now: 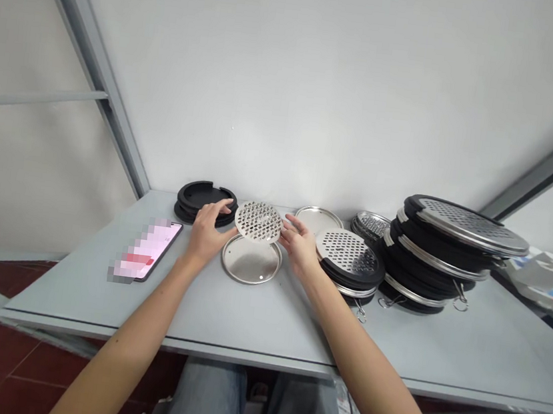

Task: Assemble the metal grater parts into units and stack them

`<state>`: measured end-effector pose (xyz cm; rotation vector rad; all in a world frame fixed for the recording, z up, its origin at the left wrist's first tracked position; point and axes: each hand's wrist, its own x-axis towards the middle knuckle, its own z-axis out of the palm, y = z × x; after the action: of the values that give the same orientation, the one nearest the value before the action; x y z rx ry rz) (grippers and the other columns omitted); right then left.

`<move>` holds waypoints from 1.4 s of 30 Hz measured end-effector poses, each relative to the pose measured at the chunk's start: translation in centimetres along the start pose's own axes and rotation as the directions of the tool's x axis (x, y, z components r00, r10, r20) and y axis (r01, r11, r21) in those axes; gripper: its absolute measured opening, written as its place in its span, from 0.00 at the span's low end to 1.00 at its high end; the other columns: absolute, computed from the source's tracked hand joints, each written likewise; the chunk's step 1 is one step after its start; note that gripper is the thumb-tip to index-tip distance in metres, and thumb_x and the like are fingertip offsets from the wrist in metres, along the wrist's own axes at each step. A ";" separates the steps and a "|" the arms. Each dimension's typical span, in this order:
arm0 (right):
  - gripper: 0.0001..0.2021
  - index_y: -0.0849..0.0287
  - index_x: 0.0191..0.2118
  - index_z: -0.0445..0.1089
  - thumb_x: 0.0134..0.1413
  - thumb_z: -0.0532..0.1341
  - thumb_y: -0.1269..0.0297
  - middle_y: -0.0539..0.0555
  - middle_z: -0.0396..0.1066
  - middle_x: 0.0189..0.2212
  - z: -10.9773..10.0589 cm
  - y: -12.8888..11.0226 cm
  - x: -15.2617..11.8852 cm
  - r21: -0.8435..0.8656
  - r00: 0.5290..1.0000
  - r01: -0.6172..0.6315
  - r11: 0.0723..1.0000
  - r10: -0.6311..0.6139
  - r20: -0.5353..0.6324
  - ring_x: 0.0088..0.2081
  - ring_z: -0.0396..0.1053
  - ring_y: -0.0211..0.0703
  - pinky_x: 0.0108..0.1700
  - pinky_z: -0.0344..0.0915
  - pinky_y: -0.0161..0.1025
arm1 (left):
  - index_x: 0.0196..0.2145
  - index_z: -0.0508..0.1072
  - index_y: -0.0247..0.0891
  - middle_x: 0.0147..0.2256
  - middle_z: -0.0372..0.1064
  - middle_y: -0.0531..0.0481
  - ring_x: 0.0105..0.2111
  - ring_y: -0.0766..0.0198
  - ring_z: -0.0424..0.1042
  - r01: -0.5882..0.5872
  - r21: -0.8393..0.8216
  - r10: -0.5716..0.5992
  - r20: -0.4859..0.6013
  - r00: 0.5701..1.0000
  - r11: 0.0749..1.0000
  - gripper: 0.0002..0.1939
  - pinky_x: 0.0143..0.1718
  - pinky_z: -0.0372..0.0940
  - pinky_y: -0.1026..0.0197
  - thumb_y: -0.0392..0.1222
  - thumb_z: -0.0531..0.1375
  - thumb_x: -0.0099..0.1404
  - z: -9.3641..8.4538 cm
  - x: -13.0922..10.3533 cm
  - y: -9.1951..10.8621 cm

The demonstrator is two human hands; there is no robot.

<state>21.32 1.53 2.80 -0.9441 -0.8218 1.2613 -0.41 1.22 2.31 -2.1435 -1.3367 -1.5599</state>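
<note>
A round metal grater disc (258, 222) with rows of raised holes is held up, tilted, above a shallow round metal plate (251, 262) on the table. My left hand (207, 232) has its thumb at the disc's left edge, with the other fingers curved and apart. At the opposite edge, the fingertips of my right hand (299, 245) grip the disc. Behind my left hand lies a stack of black round rings (202, 195). Close by my right hand, another perforated disc (349, 251) sits on top of a black and metal stack.
A tall stack of black holders with grater discs (445, 254) and wire clips leans at the right. Another metal plate (319, 219) and small graters (372, 224) lie near the wall. A phone (150, 252) with a lit screen rests at the left of the grey table (252, 325).
</note>
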 end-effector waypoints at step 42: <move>0.13 0.55 0.40 0.79 0.58 0.56 0.62 0.56 0.79 0.34 -1.1 2.7 0.4 -0.835 0.911 0.400 0.378 -0.263 0.317 0.34 0.74 0.48 0.41 0.67 0.42 | 0.60 0.65 0.41 0.57 0.66 0.39 0.56 0.42 0.68 0.079 -0.263 0.139 0.716 0.684 0.962 0.54 0.55 0.66 0.47 0.53 0.76 0.35 -0.1 -1.1 -1.0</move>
<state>21.28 1.95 -0.13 -1.4243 -1.7955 0.4312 -1.32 1.12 1.09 -3.1574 -1.2826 -0.8961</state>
